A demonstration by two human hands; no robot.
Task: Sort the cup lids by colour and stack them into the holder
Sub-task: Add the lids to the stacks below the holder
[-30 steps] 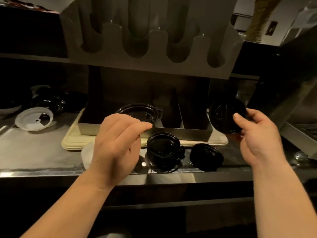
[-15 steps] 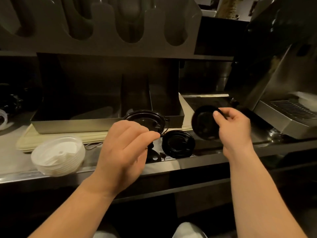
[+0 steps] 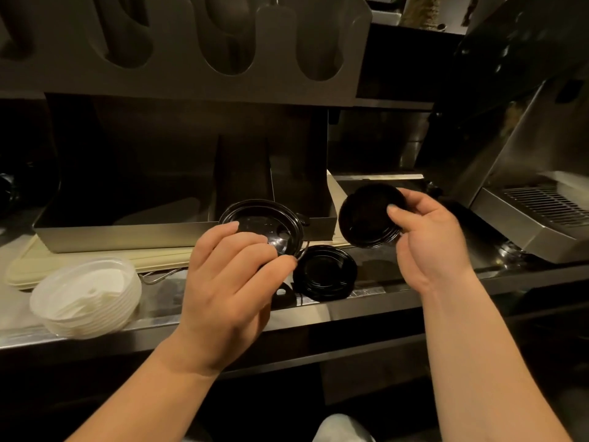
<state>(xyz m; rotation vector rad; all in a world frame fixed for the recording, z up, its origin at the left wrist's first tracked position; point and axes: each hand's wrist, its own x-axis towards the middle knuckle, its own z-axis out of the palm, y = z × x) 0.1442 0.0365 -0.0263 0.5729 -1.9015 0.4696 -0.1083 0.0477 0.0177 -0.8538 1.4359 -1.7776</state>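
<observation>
My right hand [image 3: 430, 244] grips a small stack of black lids [image 3: 366, 215], tilted on edge above the counter to the right of the holder. The fingers and thumb of my left hand [image 3: 232, 282] pinch the lower rim of a single glossy black lid [image 3: 264, 221] in front of the holder's right compartment. Another stack of black lids [image 3: 325, 272] lies on the counter between my hands. A stack of white lids [image 3: 86, 298] sits at the counter's front left. The metal holder [image 3: 127, 234] stands on a cream tray [image 3: 159, 260]; its compartments look dark.
A grey cup dispenser [image 3: 191, 74] with rounded slots hangs above the holder. A steel machine with a grated drip tray [image 3: 541, 212] stands on the right. A thin wire piece [image 3: 156, 277] lies by the tray. The steel counter edge [image 3: 382, 301] runs in front.
My right hand has brought its black lids left and lower, closer to the holder. My left hand has closed its fingers on the glossy black lid's rim. The view has shifted right.
</observation>
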